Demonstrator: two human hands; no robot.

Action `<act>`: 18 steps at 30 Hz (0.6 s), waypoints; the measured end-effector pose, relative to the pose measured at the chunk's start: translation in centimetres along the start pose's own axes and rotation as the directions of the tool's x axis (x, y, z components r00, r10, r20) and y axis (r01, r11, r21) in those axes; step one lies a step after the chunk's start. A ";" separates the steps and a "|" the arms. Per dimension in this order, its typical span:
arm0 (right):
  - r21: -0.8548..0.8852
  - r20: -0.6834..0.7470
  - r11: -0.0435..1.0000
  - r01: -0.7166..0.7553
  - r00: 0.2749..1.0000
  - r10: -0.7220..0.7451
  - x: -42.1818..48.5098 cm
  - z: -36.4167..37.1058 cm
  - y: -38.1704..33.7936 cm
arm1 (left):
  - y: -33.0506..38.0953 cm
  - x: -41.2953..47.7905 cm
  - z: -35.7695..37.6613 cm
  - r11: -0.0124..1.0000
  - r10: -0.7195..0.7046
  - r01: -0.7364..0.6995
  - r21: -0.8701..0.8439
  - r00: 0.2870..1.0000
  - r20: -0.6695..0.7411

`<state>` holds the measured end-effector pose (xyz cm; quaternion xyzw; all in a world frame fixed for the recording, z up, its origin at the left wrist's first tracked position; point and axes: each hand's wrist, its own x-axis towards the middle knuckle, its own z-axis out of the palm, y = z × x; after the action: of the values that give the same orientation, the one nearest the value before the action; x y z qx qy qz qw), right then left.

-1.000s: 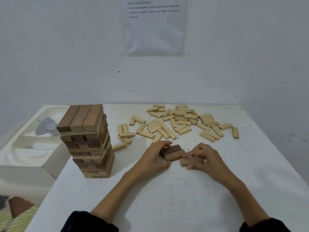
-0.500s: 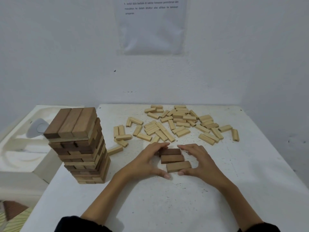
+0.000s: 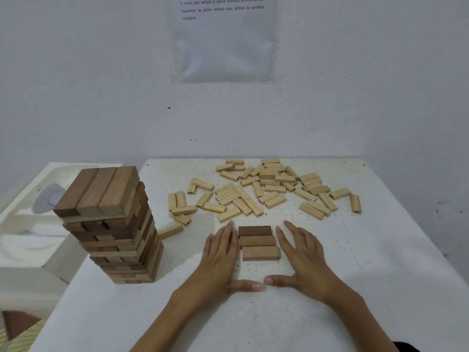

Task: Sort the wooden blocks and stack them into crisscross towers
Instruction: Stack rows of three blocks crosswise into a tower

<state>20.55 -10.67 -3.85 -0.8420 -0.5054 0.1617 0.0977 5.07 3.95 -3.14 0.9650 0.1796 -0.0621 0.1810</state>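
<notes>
Three brown blocks [image 3: 258, 243] lie side by side in a row on the white table [image 3: 380, 288], the far one darkest. My left hand [image 3: 220, 257] lies flat just left of the row with straight fingers. My right hand [image 3: 302, 257] lies flat just right of it. Both thumbs point inward and nearly meet below the row. A tall crisscross tower of brown blocks [image 3: 116, 224] stands at the table's left edge. Several pale loose blocks [image 3: 266, 191] are scattered across the far side of the table.
A white moulded tray [image 3: 28, 224] sits left of the table, beside the tower. A printed sheet [image 3: 223, 39] hangs on the wall behind. One pale block [image 3: 170, 231] lies alone between the tower and my left hand.
The three brown blocks went from a loose cluster in my fingers to a neat row on the table. Both hands let go and flattened out beside the row.
</notes>
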 end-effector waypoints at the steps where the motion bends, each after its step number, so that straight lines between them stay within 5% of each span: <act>1: -0.013 0.007 1.000 0.004 1.000 -0.004 0.0 0.0 -0.3 | 0.2 -0.1 0.3 1.000 -0.008 0.008 0.019 1.000 -0.008; 11: -0.028 0.004 0.999 0.028 1.000 -0.028 0.5 0.2 -0.8 | -0.1 0.7 0.7 0.998 -0.001 0.004 0.057 0.999 -0.037; 18: 0.232 -0.067 0.972 0.038 0.997 -0.023 1.6 -1.7 0.8 | -2.1 1.4 -0.8 0.984 0.019 -0.042 -0.172 0.991 -0.133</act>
<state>22.56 -9.62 -2.77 -0.8215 -0.4925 0.1915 0.2143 5.63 6.52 -3.31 0.9499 0.1812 0.0201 0.2537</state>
